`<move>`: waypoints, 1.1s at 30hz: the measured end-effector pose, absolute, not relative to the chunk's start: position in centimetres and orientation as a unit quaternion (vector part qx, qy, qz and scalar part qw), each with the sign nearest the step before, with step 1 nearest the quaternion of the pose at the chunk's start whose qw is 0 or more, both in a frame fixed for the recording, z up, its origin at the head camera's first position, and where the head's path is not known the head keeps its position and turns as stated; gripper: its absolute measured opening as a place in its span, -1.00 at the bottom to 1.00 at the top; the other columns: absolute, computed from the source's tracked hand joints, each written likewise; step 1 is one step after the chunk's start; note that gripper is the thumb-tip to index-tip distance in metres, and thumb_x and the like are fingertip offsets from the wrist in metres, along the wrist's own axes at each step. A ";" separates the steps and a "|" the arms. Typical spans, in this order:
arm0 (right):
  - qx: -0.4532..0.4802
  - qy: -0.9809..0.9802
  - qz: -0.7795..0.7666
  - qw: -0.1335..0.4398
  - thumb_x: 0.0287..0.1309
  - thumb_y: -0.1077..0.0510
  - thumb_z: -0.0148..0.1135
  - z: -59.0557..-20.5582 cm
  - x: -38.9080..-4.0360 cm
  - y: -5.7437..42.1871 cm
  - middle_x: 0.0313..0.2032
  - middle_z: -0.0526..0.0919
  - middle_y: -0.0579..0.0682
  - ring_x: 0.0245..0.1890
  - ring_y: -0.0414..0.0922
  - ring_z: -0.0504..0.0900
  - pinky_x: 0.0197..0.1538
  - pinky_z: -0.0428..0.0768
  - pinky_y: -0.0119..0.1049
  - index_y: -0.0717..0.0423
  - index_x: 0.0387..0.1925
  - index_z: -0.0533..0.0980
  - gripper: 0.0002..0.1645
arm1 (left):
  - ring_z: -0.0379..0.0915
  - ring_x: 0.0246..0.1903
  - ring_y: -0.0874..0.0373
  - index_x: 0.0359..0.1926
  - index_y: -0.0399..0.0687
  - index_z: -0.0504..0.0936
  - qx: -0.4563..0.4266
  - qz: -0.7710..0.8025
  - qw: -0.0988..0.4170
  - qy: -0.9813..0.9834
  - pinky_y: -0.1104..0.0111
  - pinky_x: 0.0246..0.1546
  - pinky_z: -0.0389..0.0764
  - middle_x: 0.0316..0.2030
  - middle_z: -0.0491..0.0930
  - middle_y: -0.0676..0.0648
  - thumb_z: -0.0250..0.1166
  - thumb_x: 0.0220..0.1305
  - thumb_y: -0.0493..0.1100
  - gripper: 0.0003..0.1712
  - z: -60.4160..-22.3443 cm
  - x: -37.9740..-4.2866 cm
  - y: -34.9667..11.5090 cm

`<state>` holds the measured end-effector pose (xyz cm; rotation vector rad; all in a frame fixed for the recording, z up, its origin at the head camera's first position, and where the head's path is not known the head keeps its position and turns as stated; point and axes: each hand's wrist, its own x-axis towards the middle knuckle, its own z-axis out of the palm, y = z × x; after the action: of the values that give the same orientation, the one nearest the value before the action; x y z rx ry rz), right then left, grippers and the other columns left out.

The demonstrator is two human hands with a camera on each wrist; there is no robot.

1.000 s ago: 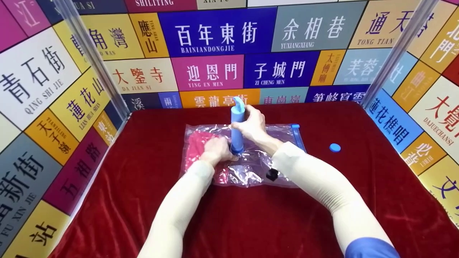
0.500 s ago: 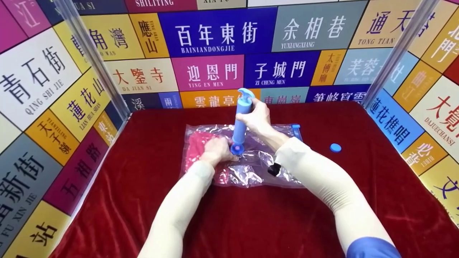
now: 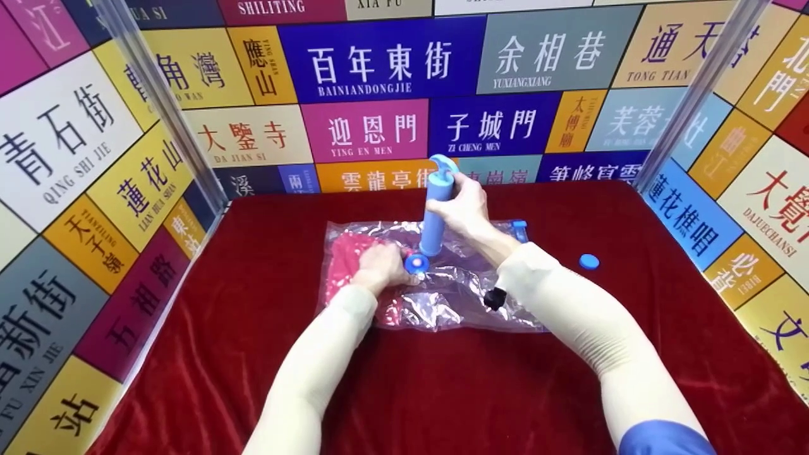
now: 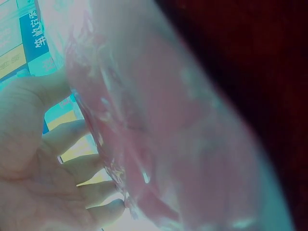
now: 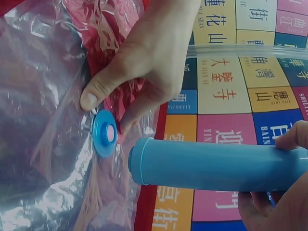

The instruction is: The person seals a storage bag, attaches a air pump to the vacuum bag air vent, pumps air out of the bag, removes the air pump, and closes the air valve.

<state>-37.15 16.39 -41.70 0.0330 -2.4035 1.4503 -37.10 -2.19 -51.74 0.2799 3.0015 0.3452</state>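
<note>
A clear plastic vacuum storage bag (image 3: 442,306) lies on the red cloth, with pink fabric (image 3: 344,259) inside its left part. My left hand (image 3: 382,262) rests on that part, thumb and forefinger (image 5: 137,108) right at the blue valve (image 5: 104,134) with its pink centre. Its fingers reach out fairly straight against the plastic in the left wrist view. My right hand (image 3: 469,203) grips a blue hand pump (image 3: 435,212) by its barrel, hooked handle up, tilted slightly. In the right wrist view the pump's lower end is apart from the valve.
A round blue cap (image 3: 589,261) lies on the red cloth (image 3: 480,392) right of the bag. At the bag's right edge is a blue zip slider (image 3: 519,229). Sign-covered walls (image 3: 392,60) stand behind and at both sides.
The pump was upright on the valve; my right hand has lifted it off and moved it to the right, uncovering the valve. My left hand has stayed in place on the bag.
</note>
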 end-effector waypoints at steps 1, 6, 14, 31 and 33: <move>0.010 -0.843 0.511 0.167 -0.12 0.15 0.50 -41.7 -37.2 16.6 -0.05 0.79 0.09 -0.06 -0.01 0.73 0.14 0.67 -0.14 0.11 0.14 0.63 -0.34 | 0.66 -0.08 -0.07 0.11 0.10 0.77 0.092 0.113 0.054 0.988 0.10 0.01 0.69 -0.07 0.74 -0.12 0.68 -0.16 0.39 -0.17 -51.7 -37.1 -2.2; 0.001 -0.838 0.518 0.170 -0.12 0.17 0.50 -41.4 -37.3 17.7 -0.01 0.79 0.09 -0.02 0.01 0.73 0.18 0.67 -0.11 0.11 0.16 0.62 -0.32 | 0.65 -0.07 -0.07 0.10 0.10 0.77 0.088 0.117 0.055 0.988 0.09 0.03 0.68 -0.08 0.74 -0.11 0.69 -0.17 0.39 -0.17 -51.7 -37.0 -2.2; -0.006 -0.841 0.506 0.193 -0.12 0.15 0.51 -40.8 -37.4 19.6 -0.06 0.79 0.11 -0.07 0.01 0.73 0.13 0.68 -0.11 0.12 0.10 0.64 -0.37 | 0.60 -0.03 -0.05 0.13 0.09 0.76 0.085 0.122 0.047 0.988 0.07 0.10 0.65 -0.07 0.72 -0.09 0.70 -0.20 0.40 -0.12 -51.7 -37.0 -2.2; -0.031 -0.850 0.481 0.213 -0.11 0.13 0.50 -41.3 -37.3 24.0 -0.07 0.79 0.15 -0.09 0.01 0.72 0.08 0.67 -0.08 0.13 0.06 0.64 -0.41 | 0.59 -0.02 -0.05 0.12 0.20 0.78 0.092 0.109 0.040 0.989 0.07 0.04 0.67 -0.04 0.73 -0.08 0.69 -0.21 0.43 -0.15 -51.8 -36.9 -2.1; -0.036 -0.847 0.486 0.210 -0.10 0.14 0.49 -41.5 -37.3 24.4 -0.04 0.79 0.15 -0.05 0.01 0.72 0.11 0.68 -0.09 0.14 0.08 0.63 -0.40 | 0.60 -0.02 -0.05 0.14 0.19 0.78 0.093 0.107 0.042 0.989 0.07 0.05 0.67 -0.05 0.73 -0.09 0.68 -0.21 0.44 -0.14 -51.8 -36.9 -2.1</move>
<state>-37.25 24.43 -41.45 -0.0996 -2.3560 1.3516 -36.89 -2.14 -51.82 0.2836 3.0269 0.3285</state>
